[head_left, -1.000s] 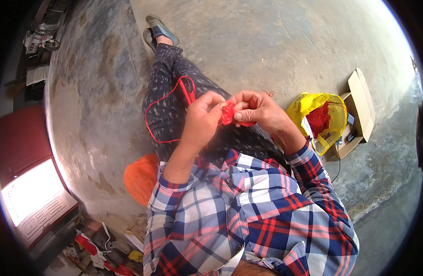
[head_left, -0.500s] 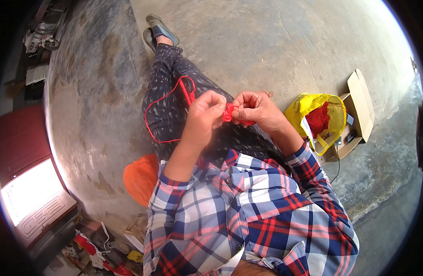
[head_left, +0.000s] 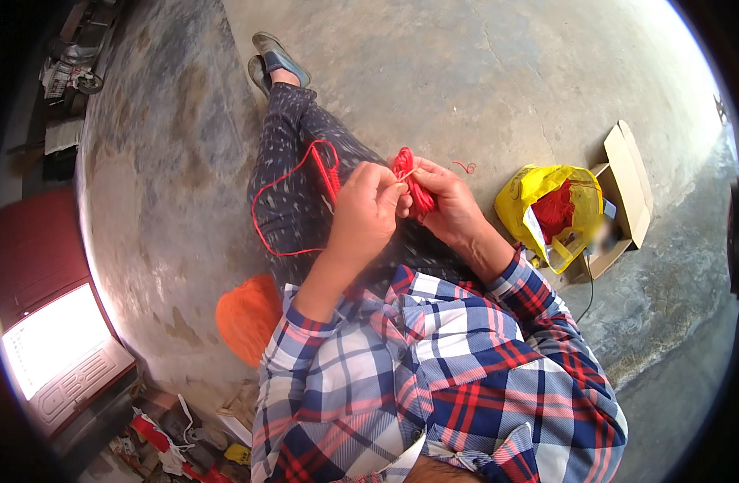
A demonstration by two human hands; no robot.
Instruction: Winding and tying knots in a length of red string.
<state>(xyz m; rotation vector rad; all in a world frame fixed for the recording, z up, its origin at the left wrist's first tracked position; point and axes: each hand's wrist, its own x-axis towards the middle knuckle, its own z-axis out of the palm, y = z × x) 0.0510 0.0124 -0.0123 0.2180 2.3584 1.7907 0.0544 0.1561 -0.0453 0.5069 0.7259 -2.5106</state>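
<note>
One yellow bag (head_left: 538, 193) beside cardboard box (head_left: 627, 185).

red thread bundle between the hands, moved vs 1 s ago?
No, hardly at all. The red thread bundle sits at the same spot between the left hand and right hand, level with the yellow bag as before.

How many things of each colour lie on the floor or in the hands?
Red: 3, thread bundle in the hands, thread scrap, yarn in the bag
Yellow: 1, bag
Orange: 1, bundle
Brown: 1, box
Total: 6
</note>
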